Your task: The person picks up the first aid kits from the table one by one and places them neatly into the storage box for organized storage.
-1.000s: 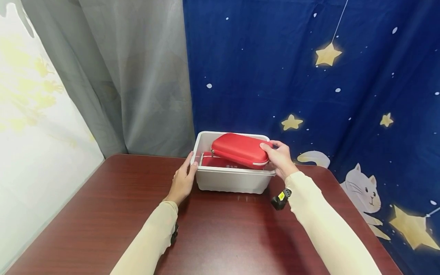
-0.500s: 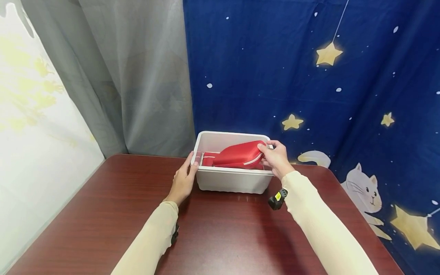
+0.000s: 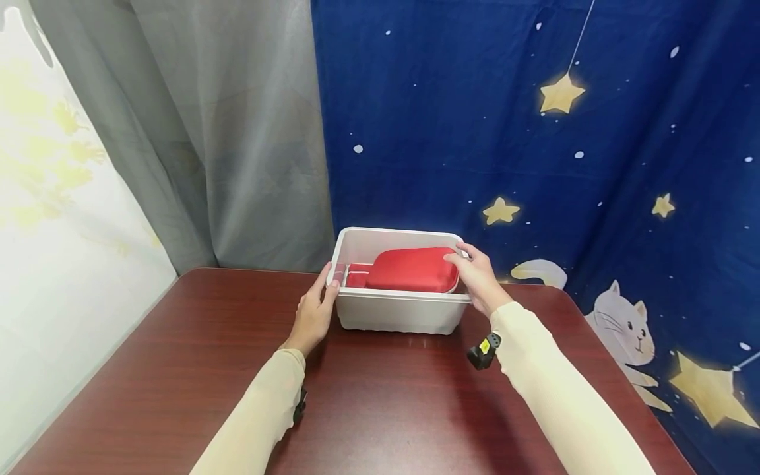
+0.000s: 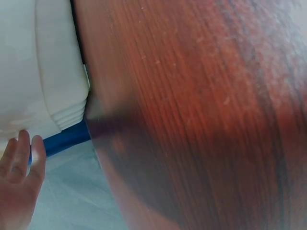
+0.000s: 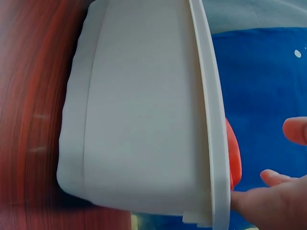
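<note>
A red zip case [image 3: 412,269] lies inside the white plastic bin [image 3: 404,313], on top of another flat red item [image 3: 358,276] that is mostly covered. My left hand [image 3: 315,313] rests against the bin's left side near the rim. In the left wrist view its straight fingers [image 4: 21,155] touch the outer wall. My right hand [image 3: 479,280] is at the bin's right rim, its thumb overlapping the case's right end in the head view. The right wrist view shows its thumb and a finger spread apart, with other fingers partly hidden behind the rim.
The bin stands near the back edge of a dark red-brown wooden table [image 3: 380,409]. Behind it hang a grey curtain [image 3: 261,132] and a blue curtain with stars [image 3: 427,132]. A pale wall panel [image 3: 59,231] is at the left.
The red case has gone down from a raised, tilted position into the bin and lies flatter. My right hand has lowered with it and loosened its grip. The left hand stays at the bin.
</note>
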`<state>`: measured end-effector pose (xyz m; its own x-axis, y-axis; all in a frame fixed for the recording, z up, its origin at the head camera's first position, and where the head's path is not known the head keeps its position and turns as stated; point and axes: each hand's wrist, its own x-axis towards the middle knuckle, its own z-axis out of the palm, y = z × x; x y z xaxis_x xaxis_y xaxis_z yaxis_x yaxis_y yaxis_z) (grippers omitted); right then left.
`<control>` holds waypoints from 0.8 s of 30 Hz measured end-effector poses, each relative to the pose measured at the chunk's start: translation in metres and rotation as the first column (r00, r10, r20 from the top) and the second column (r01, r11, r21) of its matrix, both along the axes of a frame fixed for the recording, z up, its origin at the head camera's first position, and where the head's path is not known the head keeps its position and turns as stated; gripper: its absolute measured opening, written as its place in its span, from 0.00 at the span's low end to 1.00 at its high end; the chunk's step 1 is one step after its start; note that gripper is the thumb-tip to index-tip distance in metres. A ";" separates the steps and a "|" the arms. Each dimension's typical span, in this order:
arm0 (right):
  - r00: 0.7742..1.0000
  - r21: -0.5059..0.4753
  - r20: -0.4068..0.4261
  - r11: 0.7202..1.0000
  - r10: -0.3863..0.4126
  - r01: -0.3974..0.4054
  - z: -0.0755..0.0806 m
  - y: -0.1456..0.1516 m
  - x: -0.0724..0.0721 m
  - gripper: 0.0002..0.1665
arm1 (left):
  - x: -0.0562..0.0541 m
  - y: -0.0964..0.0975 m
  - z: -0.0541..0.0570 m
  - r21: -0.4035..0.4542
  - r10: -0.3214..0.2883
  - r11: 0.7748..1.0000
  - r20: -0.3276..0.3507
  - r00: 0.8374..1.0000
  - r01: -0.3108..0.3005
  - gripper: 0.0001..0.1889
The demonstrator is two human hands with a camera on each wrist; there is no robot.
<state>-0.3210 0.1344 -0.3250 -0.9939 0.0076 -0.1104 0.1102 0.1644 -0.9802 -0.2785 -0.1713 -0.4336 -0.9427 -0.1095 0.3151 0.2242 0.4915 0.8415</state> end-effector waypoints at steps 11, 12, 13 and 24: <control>0.994 0.062 -0.031 0.993 0.106 -0.104 0.002 0.000 0.005 0.41 | 0.000 -0.005 0.000 -0.004 -0.007 1.000 0.010 1.000 0.007 0.31; 0.993 0.080 -0.045 0.991 0.107 -0.104 0.003 0.000 0.005 0.41 | 0.000 -0.005 -0.001 -0.006 -0.007 1.000 0.008 1.000 0.008 0.31; 0.993 0.098 -0.060 0.990 0.106 -0.100 0.004 0.002 0.005 0.41 | 0.000 -0.006 -0.001 -0.007 -0.004 1.000 0.007 1.000 0.004 0.31; 0.987 0.290 -0.149 0.957 0.052 -0.007 -0.009 0.028 0.005 0.39 | 0.001 -0.011 -0.003 0.004 -0.036 0.999 0.003 0.999 0.036 0.29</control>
